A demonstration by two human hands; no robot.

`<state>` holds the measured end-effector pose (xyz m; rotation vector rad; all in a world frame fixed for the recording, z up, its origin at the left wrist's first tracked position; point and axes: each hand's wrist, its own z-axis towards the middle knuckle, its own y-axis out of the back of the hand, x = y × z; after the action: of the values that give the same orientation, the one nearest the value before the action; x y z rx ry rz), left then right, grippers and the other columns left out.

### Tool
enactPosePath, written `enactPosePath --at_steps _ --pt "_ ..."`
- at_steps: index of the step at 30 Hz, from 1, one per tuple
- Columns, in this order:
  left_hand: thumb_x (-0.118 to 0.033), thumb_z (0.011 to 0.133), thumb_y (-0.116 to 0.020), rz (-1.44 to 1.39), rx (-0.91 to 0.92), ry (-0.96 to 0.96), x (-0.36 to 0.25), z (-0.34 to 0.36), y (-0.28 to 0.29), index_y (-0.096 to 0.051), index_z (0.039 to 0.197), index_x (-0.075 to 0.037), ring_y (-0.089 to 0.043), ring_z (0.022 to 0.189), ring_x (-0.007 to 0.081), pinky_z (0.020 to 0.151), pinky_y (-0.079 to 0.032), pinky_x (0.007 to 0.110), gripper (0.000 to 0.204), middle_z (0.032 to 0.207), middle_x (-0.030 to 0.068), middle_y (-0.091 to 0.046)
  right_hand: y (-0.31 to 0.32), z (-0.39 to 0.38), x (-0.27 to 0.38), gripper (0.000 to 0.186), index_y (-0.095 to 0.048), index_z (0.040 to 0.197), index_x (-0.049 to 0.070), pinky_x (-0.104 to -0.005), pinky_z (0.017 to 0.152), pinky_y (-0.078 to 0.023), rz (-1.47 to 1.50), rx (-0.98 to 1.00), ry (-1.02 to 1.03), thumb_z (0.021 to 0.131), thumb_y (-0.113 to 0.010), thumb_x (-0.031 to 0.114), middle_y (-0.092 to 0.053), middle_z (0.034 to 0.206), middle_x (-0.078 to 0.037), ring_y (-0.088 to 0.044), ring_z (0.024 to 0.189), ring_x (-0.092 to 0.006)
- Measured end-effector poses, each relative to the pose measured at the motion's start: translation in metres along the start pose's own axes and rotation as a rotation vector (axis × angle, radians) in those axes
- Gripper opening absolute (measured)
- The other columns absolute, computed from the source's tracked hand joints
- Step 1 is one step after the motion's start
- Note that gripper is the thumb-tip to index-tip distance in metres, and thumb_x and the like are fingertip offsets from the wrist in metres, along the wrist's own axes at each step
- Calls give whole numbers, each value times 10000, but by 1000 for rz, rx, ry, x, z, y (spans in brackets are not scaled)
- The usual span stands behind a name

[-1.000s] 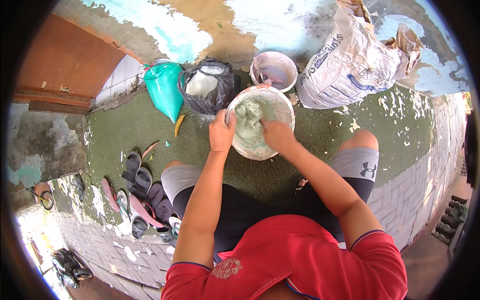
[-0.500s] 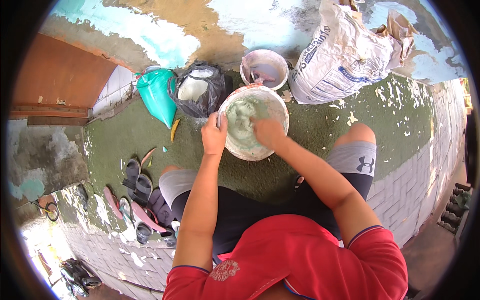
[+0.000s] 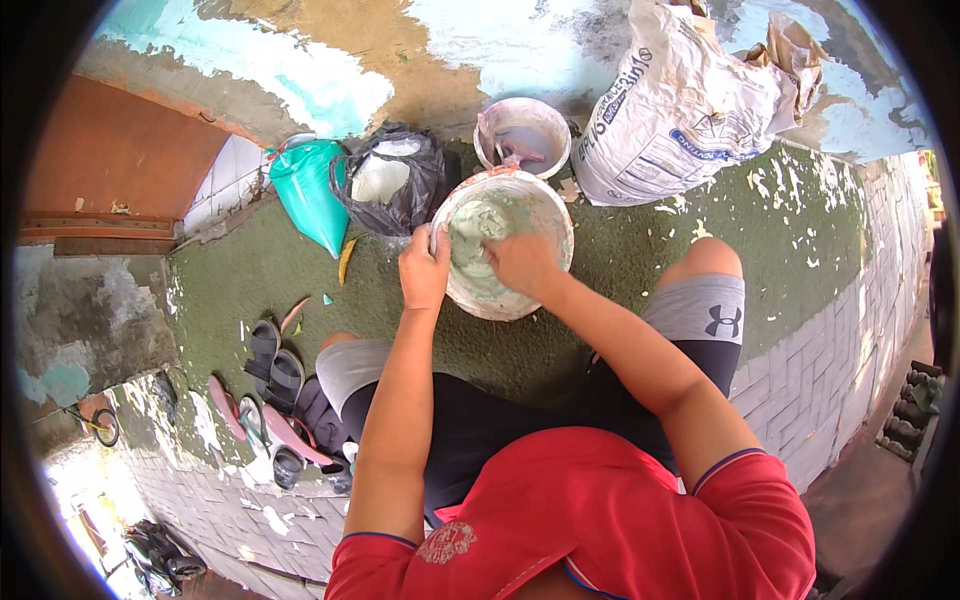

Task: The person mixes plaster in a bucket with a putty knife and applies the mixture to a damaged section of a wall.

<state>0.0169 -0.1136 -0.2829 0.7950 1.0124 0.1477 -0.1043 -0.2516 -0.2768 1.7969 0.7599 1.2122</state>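
Note:
Between my knees stands a round whitish bucket (image 3: pixel 558 215), crusted around its rim. Wet pale-green paste (image 3: pixel 478 222) lies inside, heaped at the far left. My left hand (image 3: pixel 424 270) is closed on the bucket's left rim, thumb toward the inside. Down in the bucket, my right hand (image 3: pixel 522 264) has its fingers curled at the edge of the paste. Whatever it grips, if anything, is hidden by the hand and the paste.
Behind the bucket sits a smaller pail (image 3: pixel 562 140) with greyish liquid and a pinkish thing in it. A black bag (image 3: pixel 425 175) of white powder and a teal bag (image 3: pixel 310 195) stand left. A large paper sack (image 3: pixel 670 120) leans right; sandals (image 3: pixel 285 378) lie near my left knee.
My right hand has moved slightly left and lower within the bucket, through the paste. My left hand keeps its hold on the rim. The whole view has shifted a little.

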Motion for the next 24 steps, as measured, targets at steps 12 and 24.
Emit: enactPosePath --at_steps 12,24 --pt "-241 919 -623 -58 -24 -1 0 0 -2 -625 905 -15 -631 686 428 589 -492 475 227 755 237 -640 29 13 -52 260 -699 964 86 -474 694 -534 -126 -126 -123 917 -488 229 -696 814 -165 -682 780 -351" --pt "-265 919 -617 -32 -22 25 10 -2 -2 -626 930 -23 -637 685 420 599 -503 476 243 766 225 -652 34 -2 -18 223 -689 983 81 -453 683 -547 -290 74 39 881 -500 141 -709 819 -141 -701 756 -325"
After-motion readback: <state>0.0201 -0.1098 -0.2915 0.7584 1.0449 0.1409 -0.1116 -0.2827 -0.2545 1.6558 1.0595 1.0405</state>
